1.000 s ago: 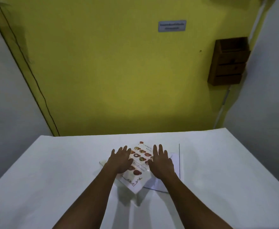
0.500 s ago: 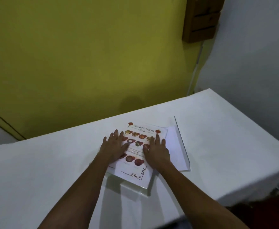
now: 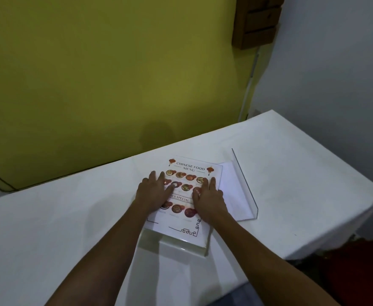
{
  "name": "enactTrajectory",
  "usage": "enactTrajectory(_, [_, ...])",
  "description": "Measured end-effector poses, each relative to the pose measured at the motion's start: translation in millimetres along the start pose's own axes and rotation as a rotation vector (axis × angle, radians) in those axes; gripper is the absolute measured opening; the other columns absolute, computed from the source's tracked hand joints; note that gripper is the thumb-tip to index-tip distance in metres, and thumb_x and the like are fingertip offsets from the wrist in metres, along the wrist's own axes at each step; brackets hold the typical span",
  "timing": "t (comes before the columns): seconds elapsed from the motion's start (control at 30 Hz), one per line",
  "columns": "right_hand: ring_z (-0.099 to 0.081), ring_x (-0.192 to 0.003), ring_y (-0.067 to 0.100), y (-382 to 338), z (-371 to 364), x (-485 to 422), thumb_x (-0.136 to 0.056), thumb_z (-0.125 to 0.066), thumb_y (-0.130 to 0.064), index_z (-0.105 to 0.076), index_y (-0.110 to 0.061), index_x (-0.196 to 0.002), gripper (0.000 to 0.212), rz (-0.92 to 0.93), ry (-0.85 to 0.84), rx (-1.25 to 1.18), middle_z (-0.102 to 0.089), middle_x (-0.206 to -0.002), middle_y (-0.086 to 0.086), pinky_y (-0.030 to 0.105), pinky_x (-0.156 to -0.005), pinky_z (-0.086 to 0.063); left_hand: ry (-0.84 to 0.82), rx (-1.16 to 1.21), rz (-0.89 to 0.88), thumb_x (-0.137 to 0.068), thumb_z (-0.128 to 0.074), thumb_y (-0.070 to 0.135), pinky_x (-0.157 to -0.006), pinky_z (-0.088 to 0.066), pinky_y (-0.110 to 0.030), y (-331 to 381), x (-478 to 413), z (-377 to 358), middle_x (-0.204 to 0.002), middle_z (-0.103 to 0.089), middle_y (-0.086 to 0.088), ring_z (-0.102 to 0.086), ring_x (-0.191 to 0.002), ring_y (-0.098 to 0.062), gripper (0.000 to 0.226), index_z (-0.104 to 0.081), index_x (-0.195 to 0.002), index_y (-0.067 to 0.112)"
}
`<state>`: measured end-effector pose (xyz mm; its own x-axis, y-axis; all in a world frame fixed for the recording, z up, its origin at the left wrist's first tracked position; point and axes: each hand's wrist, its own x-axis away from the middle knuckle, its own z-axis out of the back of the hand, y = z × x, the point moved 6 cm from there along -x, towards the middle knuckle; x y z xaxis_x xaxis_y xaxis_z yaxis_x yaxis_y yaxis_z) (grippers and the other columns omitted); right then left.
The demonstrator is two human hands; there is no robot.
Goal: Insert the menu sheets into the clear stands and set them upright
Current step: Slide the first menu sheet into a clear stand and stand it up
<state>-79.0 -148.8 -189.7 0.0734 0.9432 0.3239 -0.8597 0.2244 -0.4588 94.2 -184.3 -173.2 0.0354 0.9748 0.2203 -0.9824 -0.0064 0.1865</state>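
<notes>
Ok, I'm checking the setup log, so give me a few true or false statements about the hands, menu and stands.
1. Both hands, left hand and right hand, lie flat on the menu sheet. True.
2. The menu's stand is upright. False: it lies flat on the table.
3. A second clear stand lies right of the menu. True.
4. The menu reads "Italian Food". False: "Chinese Food Menu".
</notes>
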Motion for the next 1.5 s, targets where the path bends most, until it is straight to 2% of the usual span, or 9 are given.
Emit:
enactTrajectory(0.3, [-0.025, -0.139, 0.04, -34.9, 15.7, 11.2, -0.097, -0.031, -0.045, -0.01, -0.014, -0.151, 0.065, 0.094, 0.072, 0.043, -0.006, -0.161, 0.008, 0.051, -0.108, -0.036, 0.095, 0.154, 0.053, -0.092, -0.039, 0.058, -0.108, -0.037, -0.046, -22.0, 16.1, 21.2, -0.149, -0.036, -0.016, -0.042, -0.129, -0.038, 0.067, -0.034, -0.146, 0.017])
enactTrajectory(0.53, [-0.018, -0.142, 0.041, -129.2, 41.5, 28.4, -0.097, -0.038, -0.039, -0.01, -0.004, -0.15, 0.069, 0.368, 0.126, 0.125, -0.004, -0.16, 0.015, 0.047, -0.114, -0.021, 0.284, 0.225, 0.18, -0.094, -0.041, 0.055, -0.111, -0.03, -0.049, -78.6, 45.0, 75.5, -0.156, -0.024, -0.018, -0.034, -0.134, -0.043, 0.067, -0.028, -0.149, 0.018])
enactTrajectory(0.8, [-0.014, -0.146, 0.032, -227.6, 38.6, 35.0, -0.097, -0.038, -0.036, -0.013, 0.002, -0.148, 0.069, 0.748, 0.212, 0.229, -0.01, -0.159, 0.019, 0.045, -0.118, -0.018, 0.309, 0.34, 0.303, -0.076, -0.067, 0.057, -0.118, -0.018, -0.049, -156.2, 81.7, 106.0, -0.161, 0.004, -0.018, -0.011, -0.145, -0.044, 0.105, -0.008, -0.154, 0.018])
enactTrajectory(0.97, [-0.026, -0.14, 0.042, -258.4, 9.4, 12.1, -0.085, -0.02, -0.054, -0.015, 0.0, -0.148, 0.083, 0.865, 0.245, 0.206, -0.01, -0.159, 0.019, 0.049, -0.113, -0.028, 0.505, 0.276, 0.386, -0.072, -0.07, 0.057, -0.114, -0.025, -0.047, -189.8, 81.5, 108.9, -0.16, 0.001, -0.022, -0.022, -0.141, -0.043, 0.109, -0.012, -0.153, 0.015])
enactTrajectory(1.07, [-0.037, -0.131, 0.047, -260.8, -29.7, -17.4, -0.088, -0.031, -0.052, -0.013, 0.001, -0.148, 0.081, 0.924, 0.248, 0.202, -0.008, -0.158, 0.019, 0.051, -0.105, -0.037, 0.579, 0.262, 0.389, -0.065, -0.077, 0.051, -0.108, -0.034, -0.053, -211.4, 64.9, 83.5, -0.156, -0.012, -0.031, -0.032, -0.135, -0.049, 0.109, -0.024, -0.15, 0.008])
enactTrajectory(1.13, [-0.038, -0.131, 0.048, -257.3, -31.9, -21.2, -0.091, -0.038, -0.046, -0.014, 0.005, -0.146, 0.079, 0.982, 0.266, 0.203, -0.008, -0.156, 0.022, 0.051, -0.102, -0.04, 0.634, 0.21, 0.343, -0.055, -0.08, 0.053, -0.093, -0.045, -0.059, -210.1, 62.7, 80.5, -0.147, -0.029, -0.039, -0.047, -0.121, -0.056, 0.112, -0.037, -0.144, 0.002])
enactTrajectory(1.23, [-0.039, -0.131, 0.048, -263.0, -20.9, -21.7, -0.094, -0.042, -0.035, -0.018, 0.01, -0.143, 0.072, 1.046, 0.326, 0.163, -0.017, -0.153, 0.031, 0.052, -0.1, -0.044, 0.702, 0.125, 0.307, -0.056, -0.062, 0.068, -0.08, -0.053, -0.056, -205.1, 60.8, 91.8, -0.137, -0.042, -0.042, -0.058, -0.108, -0.054, 0.107, -0.037, -0.137, 0.003])
enactTrajectory(1.33, [-0.039, -0.131, 0.046, -267.3, -10.4, -18.7, -0.093, -0.046, -0.024, -0.026, 0.015, -0.138, 0.063, 1.105, 0.412, 0.165, -0.027, -0.147, 0.037, 0.051, -0.095, -0.048, 0.819, 0.116, 0.29, -0.066, -0.046, 0.075, -0.087, -0.051, -0.056, -204.9, 63.2, 98.8, -0.14, -0.038, -0.042, -0.055, -0.112, -0.052, 0.102, -0.034, -0.139, 0.004])
enactTrajectory(1.5, [-0.022, -0.141, 0.042, -259.7, -26.9, -4.6, -0.093, -0.047, -0.013, -0.025, 0.018, -0.137, 0.058, 1.194, 0.452, 0.159, -0.024, -0.147, 0.038, 0.055, -0.101, -0.041, 0.894, 0.159, 0.307, -0.081, -0.024, 0.077, -0.094, -0.047, -0.055, -208.8, 77.0, 69.3, -0.146, -0.027, -0.038, -0.038, -0.125, -0.044, 0.093, -0.028, -0.143, 0.007])
